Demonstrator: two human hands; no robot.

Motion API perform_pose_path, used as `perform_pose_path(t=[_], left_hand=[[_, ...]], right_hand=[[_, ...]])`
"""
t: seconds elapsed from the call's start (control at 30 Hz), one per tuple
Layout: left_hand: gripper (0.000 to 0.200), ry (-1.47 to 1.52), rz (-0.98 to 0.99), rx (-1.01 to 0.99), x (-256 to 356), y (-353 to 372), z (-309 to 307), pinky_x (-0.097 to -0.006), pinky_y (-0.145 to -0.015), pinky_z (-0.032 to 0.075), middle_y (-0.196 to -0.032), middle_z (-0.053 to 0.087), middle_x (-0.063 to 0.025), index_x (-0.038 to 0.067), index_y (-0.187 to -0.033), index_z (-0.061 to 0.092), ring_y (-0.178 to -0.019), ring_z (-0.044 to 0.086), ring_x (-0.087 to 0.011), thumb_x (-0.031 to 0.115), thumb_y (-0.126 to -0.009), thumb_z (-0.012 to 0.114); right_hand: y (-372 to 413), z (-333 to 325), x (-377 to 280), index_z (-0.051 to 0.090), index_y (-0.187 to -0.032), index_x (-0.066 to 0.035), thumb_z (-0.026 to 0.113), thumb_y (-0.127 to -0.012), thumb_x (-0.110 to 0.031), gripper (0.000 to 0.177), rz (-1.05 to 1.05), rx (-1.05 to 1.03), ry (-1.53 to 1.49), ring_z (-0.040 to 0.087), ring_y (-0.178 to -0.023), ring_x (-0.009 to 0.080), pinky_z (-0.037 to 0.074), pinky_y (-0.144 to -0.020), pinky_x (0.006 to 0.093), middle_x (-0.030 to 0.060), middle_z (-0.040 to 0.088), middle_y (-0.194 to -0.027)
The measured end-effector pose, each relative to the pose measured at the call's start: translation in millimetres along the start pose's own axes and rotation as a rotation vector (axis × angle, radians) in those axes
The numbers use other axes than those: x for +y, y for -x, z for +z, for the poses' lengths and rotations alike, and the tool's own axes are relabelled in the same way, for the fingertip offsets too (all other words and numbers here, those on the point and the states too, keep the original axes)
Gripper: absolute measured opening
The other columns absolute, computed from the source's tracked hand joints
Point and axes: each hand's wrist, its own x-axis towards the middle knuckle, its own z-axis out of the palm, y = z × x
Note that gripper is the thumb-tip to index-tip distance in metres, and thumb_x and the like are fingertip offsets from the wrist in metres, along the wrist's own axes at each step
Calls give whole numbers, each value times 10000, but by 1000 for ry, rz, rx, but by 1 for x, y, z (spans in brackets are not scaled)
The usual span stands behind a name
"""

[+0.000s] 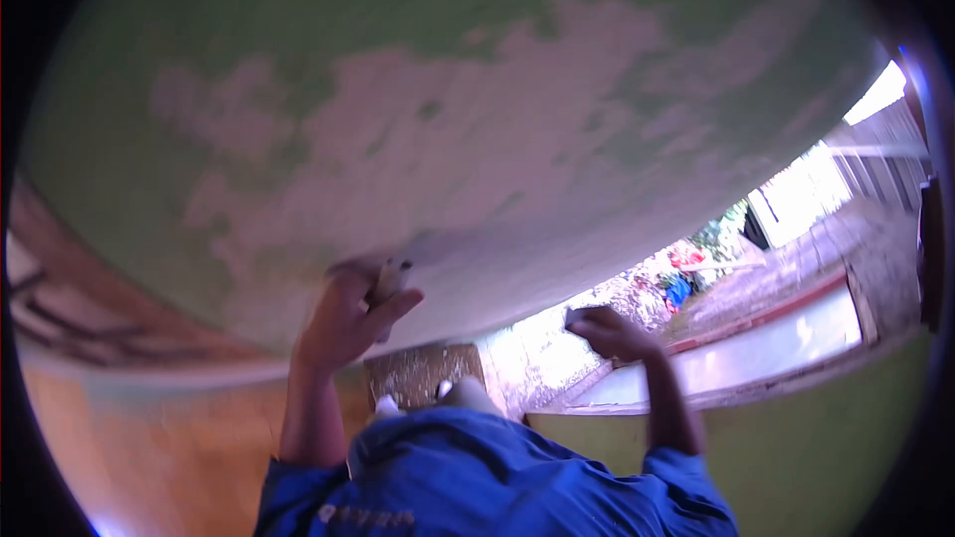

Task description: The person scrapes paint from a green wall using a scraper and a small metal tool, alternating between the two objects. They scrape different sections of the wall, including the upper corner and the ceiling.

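A green wall (298, 0) with large bare pinkish-grey patches fills the upper view. Close against its lower part is my left hand (340, 323), its fingers wrapped round a pale, stubby handle-like object (392, 280) with a dark tip; my thumb lies along it. Lower right, my right hand (617, 334) is closed, apart from the wall, with a small dark object (574, 317) showing at its fingertips. Motion blur hides what kind of thing that is.
A brown speckled board or mat (423, 370) lies near my feet. On the right is a bright opening to the outside, with a ledge (766, 308) and plants (721, 229) beyond. A brown wooden frame (109, 308) runs along the left.
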Motion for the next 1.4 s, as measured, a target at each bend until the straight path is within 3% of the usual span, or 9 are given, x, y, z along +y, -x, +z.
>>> perform_pose_path(t=[0.13,0.2,0.37,0.47,0.63,0.87,1.07,1.23,1.4], left_hand=[[168,72,-169,-196,-59,27,22,-244,-488,411,-617,558,4,-3,-788,618,-547,521,-71,158,-796,663],[263,238,-185,-223,-103,43,57,-268,-451,394,-578,535,7,-2,-717,612,-519,497,-79,241,-790,679],[349,563,-417,-464,-128,59,126,-251,-560,498,-856,606,-69,-4,-1108,469,-661,604,-134,166,-839,613],[385,570,-339,-412,-114,47,146,-236,-521,471,-873,598,-69,13,-1148,413,-678,582,-111,168,-850,601],[327,491,-435,-444,-111,14,155,-226,-603,393,-761,595,-21,3,-1040,550,-584,457,-71,299,-913,492],[352,250,-525,-524,-109,5,204,-228,-614,405,-728,561,-5,5,-1038,585,-686,502,-74,318,-891,518],[429,370,-244,-295,-80,7,264,-279,-767,482,-1083,559,-57,16,-1184,481,-899,557,-129,38,-785,637],[326,174,-297,-282,-54,13,275,-293,-756,453,-908,636,-84,21,-1086,568,-866,561,-121,253,-857,586],[227,191,-365,-35,-36,25,276,-266,-702,451,-839,621,-27,26,-967,609,-778,549,-95,228,-874,562]], right_hand=[[-65,112,153,475,-805,-61,514,-907,-311,273,185,1,-463,400,-451,69,329,-397,242,-7,435,-574],[-67,135,159,485,-809,-49,509,-908,-277,250,226,12,-567,453,-486,87,392,-438,248,25,483,-638],[-93,146,142,518,-867,-7,511,-902,-233,228,-106,28,-472,507,-579,97,436,-528,250,33,520,-688],[-109,132,129,534,-930,12,521,-895,-222,237,-261,58,-352,523,-656,103,439,-598,258,37,541,-717],[-101,96,109,544,-1061,13,519,-905,-217,280,-413,-41,-362,563,-813,125,452,-751,287,87,619,-873],[-84,48,128,574,-1021,7,539,-891,-204,250,-452,-47,-479,565,-827,147,451,-737,291,89,605,-885],[-80,7,117,623,-897,23,605,-827,-126,166,-759,6,-242,582,-784,212,461,-687,309,114,584,-811],[-91,3,122,592,-906,25,590,-836,-132,172,-890,-82,-254,573,-733,209,456,-666,301,116,562,-826],[-90,2,127,487,-988,3,635,-813,-186,296,-818,-165,-490,560,-754,161,459,-687,283,90,536,-834]])
